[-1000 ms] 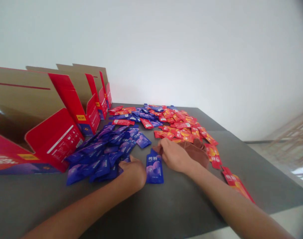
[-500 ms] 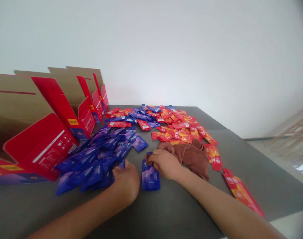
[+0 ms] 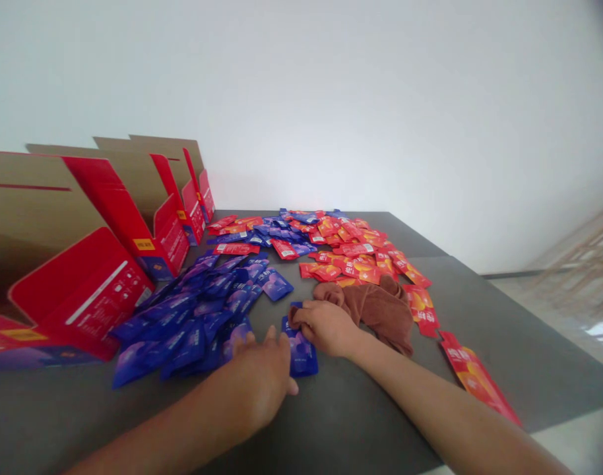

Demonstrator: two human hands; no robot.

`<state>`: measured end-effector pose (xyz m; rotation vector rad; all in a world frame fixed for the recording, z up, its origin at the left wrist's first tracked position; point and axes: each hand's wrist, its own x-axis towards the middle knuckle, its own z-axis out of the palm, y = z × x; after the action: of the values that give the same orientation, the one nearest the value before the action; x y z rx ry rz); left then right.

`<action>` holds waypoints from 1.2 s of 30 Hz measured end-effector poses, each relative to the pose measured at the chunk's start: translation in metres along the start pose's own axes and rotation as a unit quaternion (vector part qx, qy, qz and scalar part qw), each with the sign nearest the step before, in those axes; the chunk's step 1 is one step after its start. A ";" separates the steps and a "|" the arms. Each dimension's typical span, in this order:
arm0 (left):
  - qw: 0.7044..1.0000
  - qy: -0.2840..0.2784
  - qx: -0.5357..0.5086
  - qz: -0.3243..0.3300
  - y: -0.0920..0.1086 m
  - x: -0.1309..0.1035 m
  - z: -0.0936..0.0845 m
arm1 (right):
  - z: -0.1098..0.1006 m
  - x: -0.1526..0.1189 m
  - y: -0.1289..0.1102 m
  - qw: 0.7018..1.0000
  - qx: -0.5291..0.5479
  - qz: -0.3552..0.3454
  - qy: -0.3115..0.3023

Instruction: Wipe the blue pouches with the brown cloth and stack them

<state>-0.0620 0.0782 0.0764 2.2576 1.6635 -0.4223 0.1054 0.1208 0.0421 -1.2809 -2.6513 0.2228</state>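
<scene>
A brown cloth (image 3: 385, 313) lies bunched on the grey table, and my right hand (image 3: 328, 324) pinches one end of it over a blue pouch (image 3: 303, 356). That pouch lies flat, partly covered by the cloth and fingers. My left hand (image 3: 264, 363) is palm down with its fingers apart, between the single pouch and a heap of blue pouches (image 3: 192, 323). Nothing shows in its grasp. The thumb points toward the lower edge of the single pouch.
Open red cartons (image 3: 88, 290) line the left side. Farther back lie mixed red and blue pouches (image 3: 284, 231). Red pouches (image 3: 355, 267) spread behind the cloth, and one red pouch (image 3: 479, 379) lies near the right table edge. A white wall stands behind.
My left hand has moved right, away from the blue heap toward the single pouch, and its fingers have spread. My right hand stays on the cloth in nearly the same place.
</scene>
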 end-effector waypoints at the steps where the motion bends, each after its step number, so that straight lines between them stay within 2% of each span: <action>1: 1.000 -0.021 0.001 0.010 0.006 0.001 0.005 | 0.000 -0.002 -0.002 1.000 0.008 -0.012 -0.003; 6: 0.995 -0.095 0.018 -0.006 0.033 0.003 0.026 | 0.000 -0.009 -0.006 0.993 0.068 -0.090 -0.042; 8: 0.993 -0.111 0.032 -0.012 0.036 0.001 0.029 | 0.000 -0.008 -0.004 0.995 0.066 -0.068 -0.030; 12: 0.993 -0.108 0.047 -0.019 0.038 -0.007 0.028 | 0.000 -0.002 0.004 0.999 0.032 -0.009 -0.006; 22: 0.986 -0.164 0.031 -0.015 0.042 -0.025 0.027 | -0.004 -0.008 0.000 1.000 -0.003 -0.010 -0.013; 26: 0.992 -0.119 0.041 -0.020 0.042 -0.030 0.039 | -0.009 -0.019 -0.015 0.994 0.023 -0.102 -0.031; 29: 0.996 -0.018 0.074 -0.034 0.044 -0.033 0.055 | -0.008 -0.021 -0.021 0.985 0.039 -0.157 -0.064; 32: 0.989 0.071 0.123 -0.049 0.047 -0.035 0.066 | -0.003 -0.014 -0.014 0.990 0.042 -0.126 -0.052; 36: 0.981 0.107 0.153 -0.051 0.050 -0.035 0.072 | -0.001 -0.004 0.002 0.997 0.014 -0.069 -0.023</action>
<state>-0.0280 0.0046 0.0284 2.5203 1.9429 -0.5039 0.1101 0.1190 0.0424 -1.0924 -2.7507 0.2703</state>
